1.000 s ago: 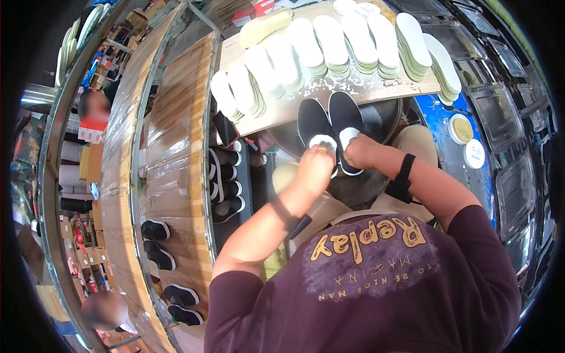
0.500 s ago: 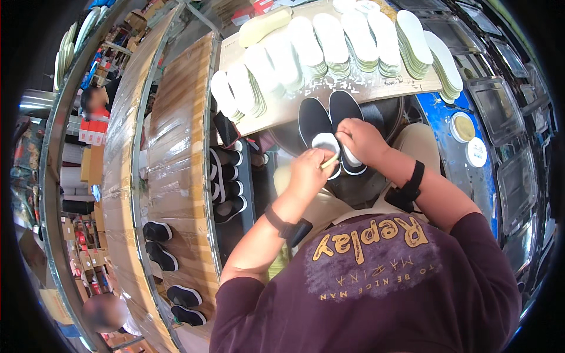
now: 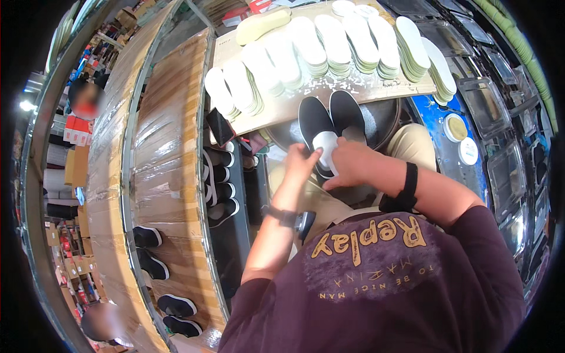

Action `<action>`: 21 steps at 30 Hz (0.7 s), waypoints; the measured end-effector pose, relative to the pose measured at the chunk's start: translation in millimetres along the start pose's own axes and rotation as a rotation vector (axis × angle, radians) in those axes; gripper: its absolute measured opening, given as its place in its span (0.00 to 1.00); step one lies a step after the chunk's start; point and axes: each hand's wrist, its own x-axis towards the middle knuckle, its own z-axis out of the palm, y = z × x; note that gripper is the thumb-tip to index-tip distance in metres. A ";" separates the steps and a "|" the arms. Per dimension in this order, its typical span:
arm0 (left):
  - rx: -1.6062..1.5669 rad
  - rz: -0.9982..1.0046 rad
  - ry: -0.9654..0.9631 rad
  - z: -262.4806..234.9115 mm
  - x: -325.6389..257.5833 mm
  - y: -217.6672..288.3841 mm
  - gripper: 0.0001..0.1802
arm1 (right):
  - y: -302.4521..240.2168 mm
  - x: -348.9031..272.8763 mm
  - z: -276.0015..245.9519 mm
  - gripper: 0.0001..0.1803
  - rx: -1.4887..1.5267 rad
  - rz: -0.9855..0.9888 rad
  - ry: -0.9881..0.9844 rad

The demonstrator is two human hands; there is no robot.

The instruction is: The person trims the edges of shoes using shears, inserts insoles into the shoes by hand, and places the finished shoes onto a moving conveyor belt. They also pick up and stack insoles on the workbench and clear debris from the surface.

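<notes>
We hold a white insole at the mouth of the left of two black slip-on shoes, which sit side by side on our lap, just near of the table. Our left hand and right hand both pinch its soft, flat oval, apparently steadying it. Stacks of pale insoles fan across the table's far side.

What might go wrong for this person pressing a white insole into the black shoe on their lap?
The white insole could crease or sit crooked, since the left hand and right hand cover much of the left black shoe. The second black shoe lies loose beside it and might slide off. The tall insole stacks on the board just ahead could perhaps topple if bumped.
</notes>
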 end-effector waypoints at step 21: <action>-0.161 -0.059 0.037 26.6 13.2 -7.6 0.15 | 18.6 91.5 72.9 0.09 0.031 0.058 0.103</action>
